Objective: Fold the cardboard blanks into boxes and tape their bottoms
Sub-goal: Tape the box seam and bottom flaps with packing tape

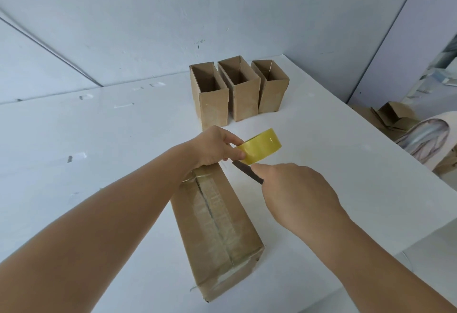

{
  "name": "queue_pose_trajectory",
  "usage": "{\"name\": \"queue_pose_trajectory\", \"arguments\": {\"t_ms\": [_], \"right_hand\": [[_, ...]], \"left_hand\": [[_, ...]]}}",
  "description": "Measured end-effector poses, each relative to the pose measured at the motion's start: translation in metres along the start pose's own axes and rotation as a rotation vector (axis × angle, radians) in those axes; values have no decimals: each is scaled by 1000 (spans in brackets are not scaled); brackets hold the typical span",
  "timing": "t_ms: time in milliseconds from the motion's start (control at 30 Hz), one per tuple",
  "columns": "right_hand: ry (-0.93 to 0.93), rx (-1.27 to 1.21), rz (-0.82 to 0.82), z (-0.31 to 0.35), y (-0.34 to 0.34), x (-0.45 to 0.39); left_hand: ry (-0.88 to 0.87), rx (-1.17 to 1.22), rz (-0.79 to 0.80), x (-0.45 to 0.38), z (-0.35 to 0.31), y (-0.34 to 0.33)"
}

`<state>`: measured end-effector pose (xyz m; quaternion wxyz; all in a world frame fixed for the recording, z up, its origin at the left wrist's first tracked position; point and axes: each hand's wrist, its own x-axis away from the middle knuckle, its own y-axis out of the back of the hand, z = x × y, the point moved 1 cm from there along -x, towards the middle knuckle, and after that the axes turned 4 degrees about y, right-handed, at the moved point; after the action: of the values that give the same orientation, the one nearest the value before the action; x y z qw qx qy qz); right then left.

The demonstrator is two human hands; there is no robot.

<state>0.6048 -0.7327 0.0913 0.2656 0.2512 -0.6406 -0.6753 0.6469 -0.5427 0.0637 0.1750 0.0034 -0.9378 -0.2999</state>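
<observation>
Cardboard: 3 open boxes (237,90), 1 taped box (217,226), left hand (212,147) gripping tape roll (259,145), right hand (294,189) gripping blade (247,171).

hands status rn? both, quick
Left hand: grips the yellow tape roll over the box's far end.
Right hand: grips a dark blade, tip by the roll.

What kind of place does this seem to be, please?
Probably a small packing workspace: a plain white table holds three open cardboard boxes, the left hand holds a tape roll over a taped box, and more cardboard lies piled beyond the table's right edge.
</observation>
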Motion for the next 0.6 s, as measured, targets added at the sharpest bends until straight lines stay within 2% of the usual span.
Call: {"name": "queue_pose_trajectory", "arguments": {"t_ms": [100, 200, 333, 600], "right_hand": [[17, 106, 78, 11, 3, -10], [26, 152, 89, 6, 5, -25], [79, 160, 206, -3, -25, -21], [-103, -184, 273, -35, -115, -38]], "left_hand": [[-1, -16, -17, -1, 5, 1], [13, -14, -47, -3, 8, 3], [-40, 117, -63, -4, 2, 1], [-12, 170, -81, -2, 4, 4]]}}
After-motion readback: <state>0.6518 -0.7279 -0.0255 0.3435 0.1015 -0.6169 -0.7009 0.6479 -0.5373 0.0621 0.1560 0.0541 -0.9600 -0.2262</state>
